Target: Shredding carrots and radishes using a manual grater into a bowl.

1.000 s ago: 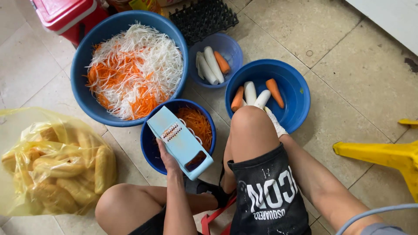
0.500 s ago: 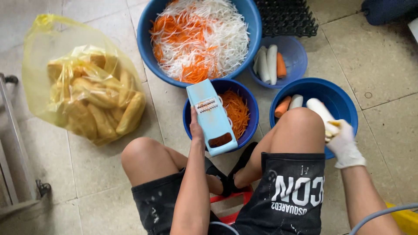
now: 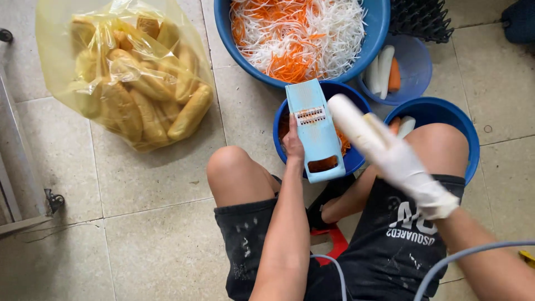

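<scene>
My left hand (image 3: 292, 144) grips the left edge of a light blue grater (image 3: 315, 129) that leans over a small blue bowl (image 3: 356, 161) with shredded carrot in it. My right hand (image 3: 404, 167), in a white glove, holds a peeled white radish (image 3: 351, 120) just to the right of the grater's blade. The radish is blurred. Below my right knee sits a blue bowl (image 3: 454, 120) with whole peeled pieces, mostly hidden by my leg.
A big blue basin (image 3: 373, 44) of shredded white radish and carrot stands at the top. A smaller blue bowl (image 3: 415, 69) holds whole radish and carrot. A yellow plastic bag of bread rolls (image 3: 131, 83) lies at left. A black crate (image 3: 421, 19) stands top right, a metal frame (image 3: 16, 167) far left.
My gloved right hand lifted the white radish from the right-hand bowl and brought it left, up beside the grater. The view shifted left and down.
</scene>
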